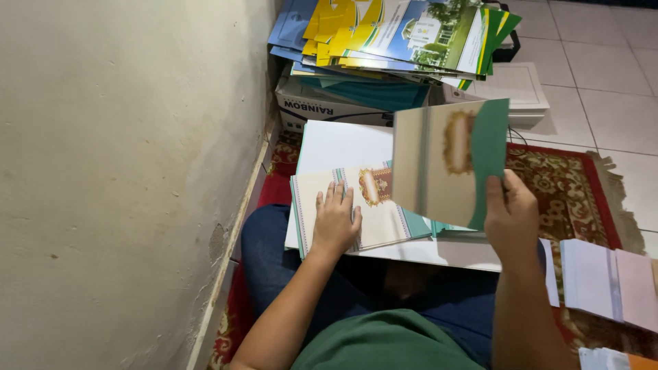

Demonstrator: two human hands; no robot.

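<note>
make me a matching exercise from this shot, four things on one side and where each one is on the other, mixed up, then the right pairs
Things
1. left hand
2. right hand
3. stack of blue and yellow folders
4. pink and white paper pads

Places
A. on the cardboard box by the wall
B. pressed flat on the cream card with teal edge lying on the lap
C. on the red rug at the far right
D. holding up a blurred cream and teal card

Pairs: 1-B, 2-D, 3-A, 4-C
</note>
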